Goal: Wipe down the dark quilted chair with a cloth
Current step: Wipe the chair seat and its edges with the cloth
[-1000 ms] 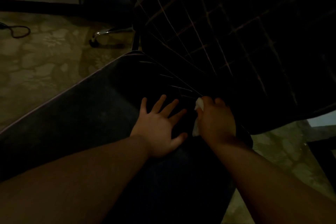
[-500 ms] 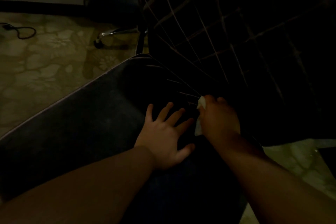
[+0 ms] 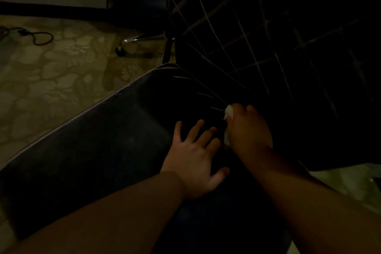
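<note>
- In the crease where the seat [image 3: 92,150] meets the quilted back [image 3: 278,47] of the dark chair, the right hand [image 3: 248,132] holds a small white cloth [image 3: 228,112].
- The right hand's fingers curl around the cloth. Only a bit of white peeks out at the top and along the side of the hand.
- The left hand [image 3: 195,163] lies flat on the seat, just beside the right hand. Its fingers are spread and straight, and it holds nothing.
- The job right now looks like cleaning the crease, where dust likes to hide.
- To do it well, I think the cloth should be pushed deep into the crease and pulled along it in one slow line.
- The flat left hand can press the seat down so the crease opens up more.
- The stitch lines on the back make little grooves. The cloth should follow them, not just skip over the top.
- The room is very dark, so dirt is hard to see. It is safer to wipe every part than to trust the eyes.
- Most of the seat and the back look like they need wiping too, but I cannot tell which parts are clean.
- There are no boxes, bowls or bins to see here, so nothing is inside anything.
- On the patterned floor [image 3: 51,80] lie a dark cable [image 3: 39,37] and a shiny chair leg [image 3: 140,39].
</note>
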`<action>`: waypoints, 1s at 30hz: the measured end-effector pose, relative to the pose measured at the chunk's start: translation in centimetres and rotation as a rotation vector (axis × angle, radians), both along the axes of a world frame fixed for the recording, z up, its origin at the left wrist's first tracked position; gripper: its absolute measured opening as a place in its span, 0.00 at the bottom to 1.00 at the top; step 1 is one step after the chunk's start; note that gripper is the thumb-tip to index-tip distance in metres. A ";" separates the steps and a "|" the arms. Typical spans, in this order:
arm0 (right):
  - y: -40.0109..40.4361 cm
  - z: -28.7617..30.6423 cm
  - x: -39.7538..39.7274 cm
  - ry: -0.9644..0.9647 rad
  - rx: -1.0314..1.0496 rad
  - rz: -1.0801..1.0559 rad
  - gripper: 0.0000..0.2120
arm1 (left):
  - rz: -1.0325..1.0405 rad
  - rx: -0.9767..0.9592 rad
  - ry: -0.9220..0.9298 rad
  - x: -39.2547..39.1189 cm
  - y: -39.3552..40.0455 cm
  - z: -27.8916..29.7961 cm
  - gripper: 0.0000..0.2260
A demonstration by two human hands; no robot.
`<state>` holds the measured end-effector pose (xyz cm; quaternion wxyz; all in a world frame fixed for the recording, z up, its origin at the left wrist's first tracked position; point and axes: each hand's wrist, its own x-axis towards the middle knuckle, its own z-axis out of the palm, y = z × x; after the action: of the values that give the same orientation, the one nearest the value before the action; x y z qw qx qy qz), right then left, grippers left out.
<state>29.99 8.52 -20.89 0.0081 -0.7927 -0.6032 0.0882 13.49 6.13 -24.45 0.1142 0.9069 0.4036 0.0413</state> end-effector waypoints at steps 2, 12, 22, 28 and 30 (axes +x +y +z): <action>-0.6 0.2 -0.1 -0.003 0.001 -0.006 0.16 | 0.002 0.002 -0.001 0.0 -0.1 0.1 0.31; -0.2 0.0 -0.2 -0.019 -0.061 0.057 0.13 | -0.033 -0.031 0.036 -0.1 0.0 0.4 0.33; -2.1 1.2 -0.3 0.080 0.002 0.061 0.10 | 0.079 -0.085 -0.080 -0.5 -0.1 1.1 0.32; 1.8 0.6 -1.2 0.179 -0.025 0.016 0.10 | 0.116 -0.108 0.085 -3.0 3.0 2.7 0.34; 1.8 0.5 -1.4 0.197 0.030 0.014 0.03 | 0.083 -0.100 0.116 -3.8 3.6 2.3 0.34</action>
<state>28.56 10.35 -20.38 0.0789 -0.7757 -0.6062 0.1567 9.66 9.72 -22.18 0.1339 0.8833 0.4485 -0.0268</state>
